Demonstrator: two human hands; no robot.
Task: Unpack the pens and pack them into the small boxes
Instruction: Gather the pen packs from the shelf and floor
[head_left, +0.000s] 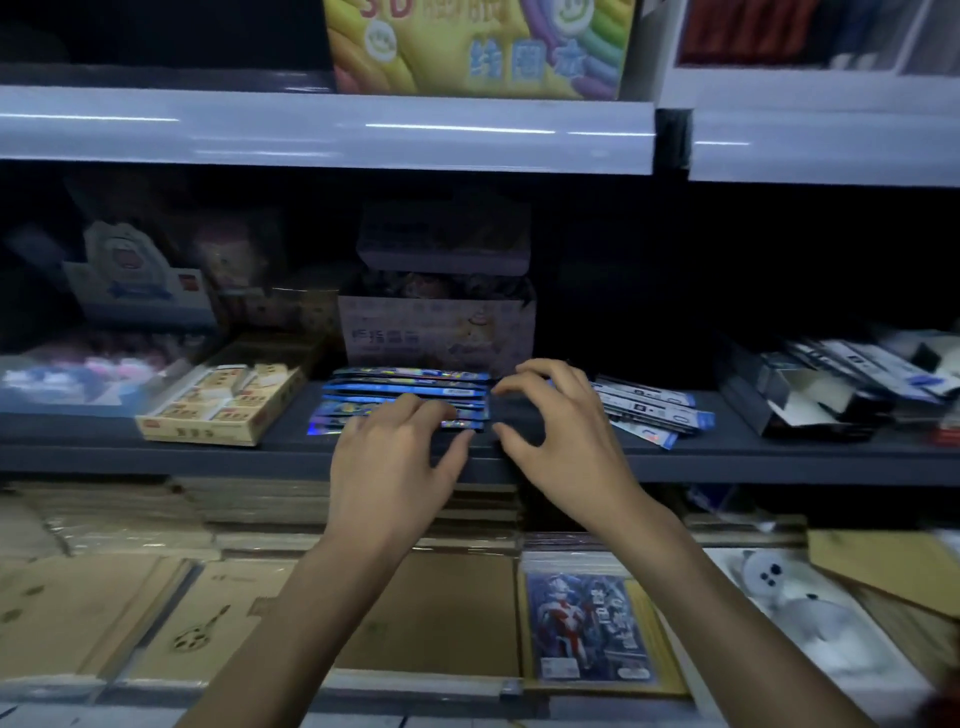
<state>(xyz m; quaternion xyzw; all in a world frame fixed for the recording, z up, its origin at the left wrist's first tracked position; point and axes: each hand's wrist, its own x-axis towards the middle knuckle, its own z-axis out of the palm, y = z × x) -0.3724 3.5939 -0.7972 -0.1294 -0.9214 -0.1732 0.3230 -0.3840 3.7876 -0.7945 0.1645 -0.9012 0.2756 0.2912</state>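
The task looks barely begun. A stack of shiny blue pen packs (410, 387) lies near the front edge of the dark shelf (753, 457), about midway along it, and the packs all appear sealed. Just to the right lies a fan of white and blue pen packs (652, 410), also unopened as far as the blur allows.

The left hand (395, 457) rests on the blue stack with its fingers bent over the top and the thumb out by the front edge; no firm grip shows. The right hand (561, 436) hovers over bare shelf between the two piles, fingers spread and curved, holding nothing.

No loose pen is visible anywhere. A flat tan box (223, 408) sits toward the left of the shelf and dark open boxes (810, 395) toward the right. Which of them are meant for the pens cannot be told. Opening every pack and filling the boxes seems still to be done.
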